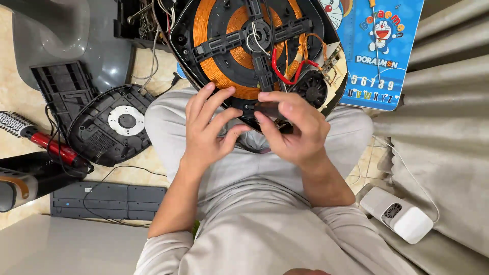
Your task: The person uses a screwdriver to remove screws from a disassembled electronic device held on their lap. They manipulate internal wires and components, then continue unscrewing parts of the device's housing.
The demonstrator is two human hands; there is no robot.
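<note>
An opened induction cooker [254,46] rests on my knees, its copper coil, black cross bracket, red wires and small fan exposed. My left hand [209,127] hovers at the cooker's near edge with fingers spread and curled, touching the rim by the coil. My right hand [293,125] pinches a small dark part [267,108] at the same near edge, beside the fan [311,87].
The cooker's black bottom cover [109,125] lies on the tiled floor at left, with a red-handled hair brush [41,140], a black power strip [107,199] and cables. A blue cartoon board [379,51] is at right, a white box-shaped device [400,214] lower right.
</note>
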